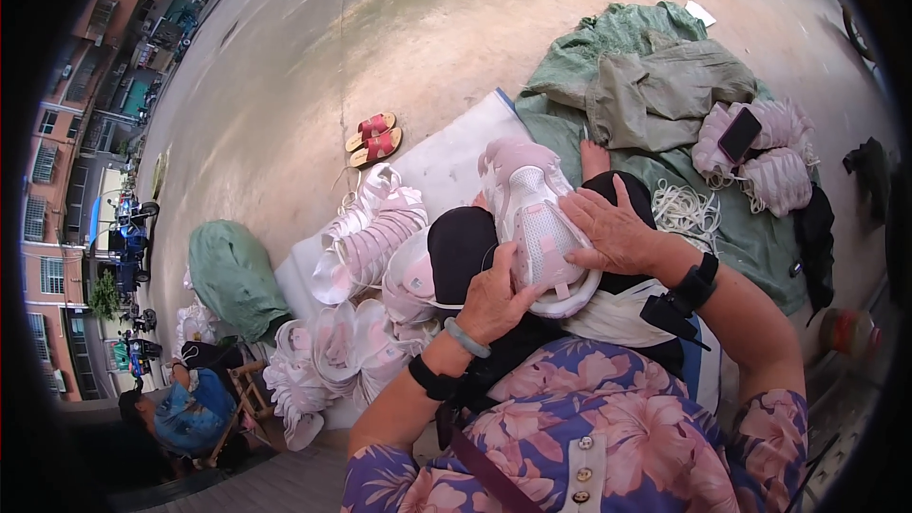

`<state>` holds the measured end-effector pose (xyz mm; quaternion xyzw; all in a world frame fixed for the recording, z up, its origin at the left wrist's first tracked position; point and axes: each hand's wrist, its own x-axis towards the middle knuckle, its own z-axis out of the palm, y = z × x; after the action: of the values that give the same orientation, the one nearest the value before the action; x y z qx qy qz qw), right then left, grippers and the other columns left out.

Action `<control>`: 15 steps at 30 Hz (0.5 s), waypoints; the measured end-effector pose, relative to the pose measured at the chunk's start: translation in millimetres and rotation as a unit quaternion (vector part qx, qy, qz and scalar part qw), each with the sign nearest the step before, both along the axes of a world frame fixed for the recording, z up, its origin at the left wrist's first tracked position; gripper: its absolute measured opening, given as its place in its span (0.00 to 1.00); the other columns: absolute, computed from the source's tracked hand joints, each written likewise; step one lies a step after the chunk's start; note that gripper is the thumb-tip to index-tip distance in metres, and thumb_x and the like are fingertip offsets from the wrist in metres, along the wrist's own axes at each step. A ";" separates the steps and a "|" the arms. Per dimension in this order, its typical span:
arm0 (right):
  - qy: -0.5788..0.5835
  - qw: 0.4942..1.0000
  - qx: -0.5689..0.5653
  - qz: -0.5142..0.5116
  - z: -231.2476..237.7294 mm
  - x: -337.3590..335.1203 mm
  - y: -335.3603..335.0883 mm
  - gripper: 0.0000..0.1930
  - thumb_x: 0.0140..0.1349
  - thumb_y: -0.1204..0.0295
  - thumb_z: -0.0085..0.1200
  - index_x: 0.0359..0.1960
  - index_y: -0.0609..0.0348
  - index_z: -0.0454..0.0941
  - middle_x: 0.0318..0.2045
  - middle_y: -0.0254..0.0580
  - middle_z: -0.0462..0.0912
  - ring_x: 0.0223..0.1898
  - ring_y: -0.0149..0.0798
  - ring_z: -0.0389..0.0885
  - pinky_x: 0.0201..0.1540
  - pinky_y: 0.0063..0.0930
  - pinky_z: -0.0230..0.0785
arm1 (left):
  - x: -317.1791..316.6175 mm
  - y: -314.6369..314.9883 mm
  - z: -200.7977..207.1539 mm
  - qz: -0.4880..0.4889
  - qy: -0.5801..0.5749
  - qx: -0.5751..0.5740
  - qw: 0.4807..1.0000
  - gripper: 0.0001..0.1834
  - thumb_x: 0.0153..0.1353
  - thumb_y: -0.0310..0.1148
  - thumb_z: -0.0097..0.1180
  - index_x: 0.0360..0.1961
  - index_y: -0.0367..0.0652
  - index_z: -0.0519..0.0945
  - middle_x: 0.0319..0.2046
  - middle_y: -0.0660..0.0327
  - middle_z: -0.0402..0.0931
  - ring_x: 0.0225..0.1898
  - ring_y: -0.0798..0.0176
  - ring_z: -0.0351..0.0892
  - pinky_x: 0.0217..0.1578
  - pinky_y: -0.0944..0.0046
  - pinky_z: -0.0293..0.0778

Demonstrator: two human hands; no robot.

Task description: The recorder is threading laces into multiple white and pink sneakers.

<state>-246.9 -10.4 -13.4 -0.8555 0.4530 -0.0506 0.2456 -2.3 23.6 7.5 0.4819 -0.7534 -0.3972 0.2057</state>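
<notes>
A pale pink and white sneaker (543,237) rests between my knees, toe pointing away from me, with no lace seen in it. My left hand (496,302) grips its near left edge by the heel, thumb and fingers closed on the rim. My right hand (616,233) lies against the right side of the sneaker, fingers stretched and apart, the thumb on the white mesh. A loose heap of white laces (686,211) lies just beyond my right knee.
Stacked pink and white shoes (380,237) stand to my left, with more shoes (328,351) nearer. Red slippers (377,140) lie ahead. A phone (739,136) rests on bundled pink shoe pieces (779,180) at right. Green sacking (570,66) spreads beyond. A seated person (195,408) is far left.
</notes>
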 end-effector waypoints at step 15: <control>-0.185 0.978 -0.068 -0.066 12.1 -13.9 18.9 0.28 0.55 0.51 0.50 0.52 0.57 0.68 0.48 0.47 0.71 0.57 0.48 0.63 0.62 0.53 0.41 | -0.9 0.6 -15.4 -0.005 0.014 -0.003 1.000 0.34 0.52 0.35 0.62 0.53 0.35 0.56 0.22 0.54 0.77 0.23 0.66 0.79 0.24 0.69 0.73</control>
<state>-260.8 8.5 -1.3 -0.8144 0.4508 -0.2543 0.2624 -3.2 24.2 -7.9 0.4723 -0.7538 -0.4028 0.2157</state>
